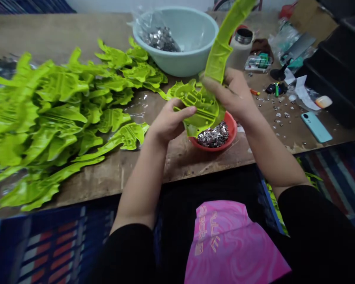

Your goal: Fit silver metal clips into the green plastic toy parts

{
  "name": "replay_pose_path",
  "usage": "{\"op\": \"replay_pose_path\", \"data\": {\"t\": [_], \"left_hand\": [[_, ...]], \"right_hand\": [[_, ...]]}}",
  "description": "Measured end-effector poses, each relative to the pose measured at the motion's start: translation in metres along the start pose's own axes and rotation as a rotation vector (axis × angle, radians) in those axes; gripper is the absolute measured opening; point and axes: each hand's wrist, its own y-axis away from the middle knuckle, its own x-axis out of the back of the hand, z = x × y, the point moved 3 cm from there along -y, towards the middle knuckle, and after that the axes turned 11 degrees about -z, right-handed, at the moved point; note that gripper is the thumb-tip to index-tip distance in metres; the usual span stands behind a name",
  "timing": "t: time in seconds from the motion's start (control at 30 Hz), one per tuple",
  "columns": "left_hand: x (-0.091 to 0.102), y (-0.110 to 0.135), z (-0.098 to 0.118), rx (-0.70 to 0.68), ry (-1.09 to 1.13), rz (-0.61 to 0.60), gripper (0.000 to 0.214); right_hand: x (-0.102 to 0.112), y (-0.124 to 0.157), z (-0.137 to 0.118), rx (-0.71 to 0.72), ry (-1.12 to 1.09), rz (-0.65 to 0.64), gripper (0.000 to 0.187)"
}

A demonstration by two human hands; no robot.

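Gripping a lime-green plastic piece (205, 104) in the curled right hand (229, 94), with the left hand (170, 122) half open and apparently touching its edge, above a red bowl (231, 128) of metal bits (213, 135).

A translucent neon-green plastic part (202, 104), ribbed and recessed on its face, was held up at a tilt, its wide, jagged end low and its long curved arm rising away to the far side. The right hand (230, 94) gripped it at the neck, while the left hand (170, 122) lay across the wide end. That end overhung a red plastic bowl (229, 132) heaped with small silver metal pieces (213, 135).
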Motion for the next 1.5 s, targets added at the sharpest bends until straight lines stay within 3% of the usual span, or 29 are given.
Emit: {"op": "replay_pose_path", "data": {"t": [0.1, 0.17, 0.33, 0.43, 0.53, 0.63, 0.77, 0.83, 0.9, 1.07, 1.27, 1.5], "left_hand": [[0.014, -0.031, -0.040, -0.005, 0.183, 0.096, 0.071], [0.024, -0.037, -0.056, -0.067, 0.239, 0.199, 0.063], [0.035, -0.026, -0.058, -0.078, 0.207, 0.201, 0.047], [0.025, -0.021, -0.049, -0.062, 0.229, 0.203, 0.055], [0.010, -0.023, -0.042, -0.052, 0.300, 0.134, 0.065], [0.002, -0.023, -0.042, -0.077, 0.299, 0.110, 0.052], [-0.001, -0.017, -0.045, -0.070, 0.248, 0.131, 0.044], [-0.007, -0.013, -0.047, -0.033, 0.229, 0.141, 0.054], [-0.016, -0.008, -0.047, -0.005, 0.229, 0.144, 0.064], [-0.035, -0.006, -0.052, -0.019, 0.307, 0.091, 0.065], [-0.027, -0.012, -0.072, -0.152, 0.320, 0.042, 0.066], [-0.023, -0.014, -0.075, -0.220, 0.335, 0.098, 0.065]], "right_hand": [[0.018, -0.017, 0.017, 0.004, 0.388, 0.227, 0.050], [0.017, -0.018, 0.041, -0.070, 0.553, 0.209, 0.034], [-0.021, 0.002, 0.100, -0.183, 0.781, -0.557, 0.021], [-0.034, 0.010, 0.112, -0.199, 0.805, -0.656, 0.018], [-0.032, 0.009, 0.113, -0.208, 0.766, -0.658, 0.019], [-0.015, 0.003, 0.106, -0.162, 0.636, -0.604, 0.021], [0.014, -0.004, 0.093, -0.109, 0.277, -0.224, 0.033], [0.015, -0.002, 0.089, -0.092, 0.064, -0.066, 0.040], [0.005, 0.003, 0.085, -0.098, -0.079, -0.008, 0.046], [-0.018, 0.014, 0.086, -0.078, -0.197, -0.016, 0.058], [-0.018, 0.013, 0.105, 0.076, -0.152, -0.058, 0.063], [-0.014, 0.011, 0.113, 0.169, -0.097, -0.087, 0.057]]}}
